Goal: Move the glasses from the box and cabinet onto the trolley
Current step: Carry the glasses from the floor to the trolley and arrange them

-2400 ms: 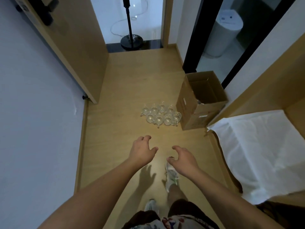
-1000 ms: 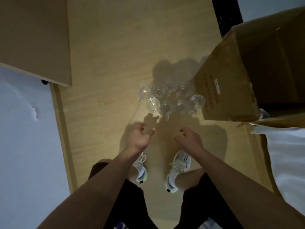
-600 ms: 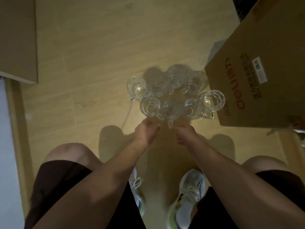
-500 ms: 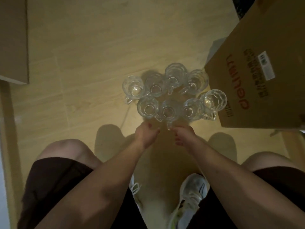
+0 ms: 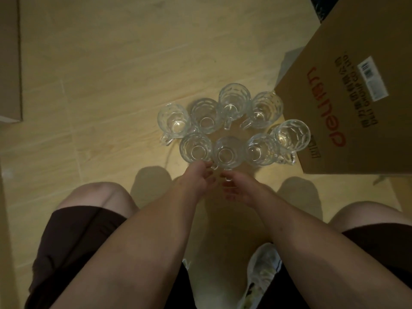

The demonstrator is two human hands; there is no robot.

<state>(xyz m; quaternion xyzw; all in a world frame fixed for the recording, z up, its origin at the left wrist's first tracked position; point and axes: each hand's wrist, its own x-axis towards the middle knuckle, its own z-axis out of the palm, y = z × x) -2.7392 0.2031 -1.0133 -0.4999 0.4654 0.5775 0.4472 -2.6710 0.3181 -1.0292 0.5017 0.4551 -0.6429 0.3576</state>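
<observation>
Left hand (image 5: 197,179) pinching a mug handle (image 5: 214,166), right hand (image 5: 239,188) curled at another; grip there unclear. Risk: knocking the mugs (image 5: 231,128) clustered at 12 o'clock.

Dim warm light, soft shadows, wide-angle edge distortion

cardboard box (image 5: 334,103) | red "deli" logo, upside down | barcode label (image 5: 371,78) | small print unreadable

A home — wood-plank floor (image 5: 111,63), cardboard box (image 5: 347,108), glass mugs (image 5: 227,130).
</observation>
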